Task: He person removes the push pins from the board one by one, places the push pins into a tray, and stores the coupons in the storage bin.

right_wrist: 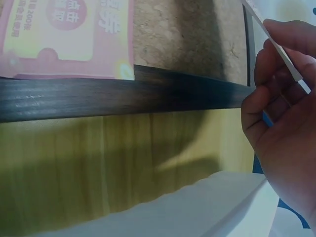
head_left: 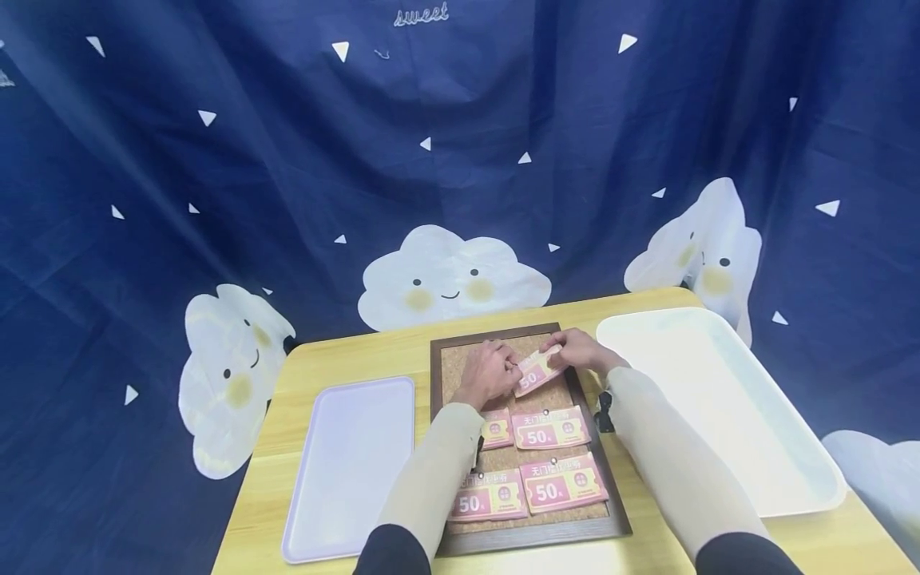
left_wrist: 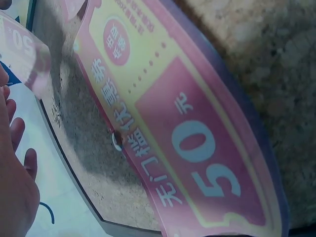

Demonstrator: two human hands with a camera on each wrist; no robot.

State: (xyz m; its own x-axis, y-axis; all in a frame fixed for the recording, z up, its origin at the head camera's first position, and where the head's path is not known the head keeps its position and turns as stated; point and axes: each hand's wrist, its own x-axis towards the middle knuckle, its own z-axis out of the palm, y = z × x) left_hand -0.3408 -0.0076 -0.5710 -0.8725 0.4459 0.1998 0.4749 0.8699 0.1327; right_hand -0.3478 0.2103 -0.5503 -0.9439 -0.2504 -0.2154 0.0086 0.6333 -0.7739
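In the head view, my right hand (head_left: 580, 351) pinches the right end of a pink-and-yellow paper coupon (head_left: 535, 374), tilted over the upper right of a framed cork board (head_left: 455, 363). Its thin edge (right_wrist: 284, 57) shows between thumb and fingers in the right wrist view. My left hand (head_left: 490, 374) is at the coupon's left end, fingers bent; what its fingertips pinch, if anything, is hidden. Below, a coupon (head_left: 550, 430) lies on the board with a small round pin (left_wrist: 116, 140) at its top edge. More coupons, including one at bottom right (head_left: 563, 485), sit in rows.
A pale lavender tray (head_left: 352, 463) lies left of the board on the wooden table (head_left: 316, 367). To the right stands a larger white tray (head_left: 707, 399). Behind hangs a dark blue curtain (head_left: 467, 184) with clouds and triangles.
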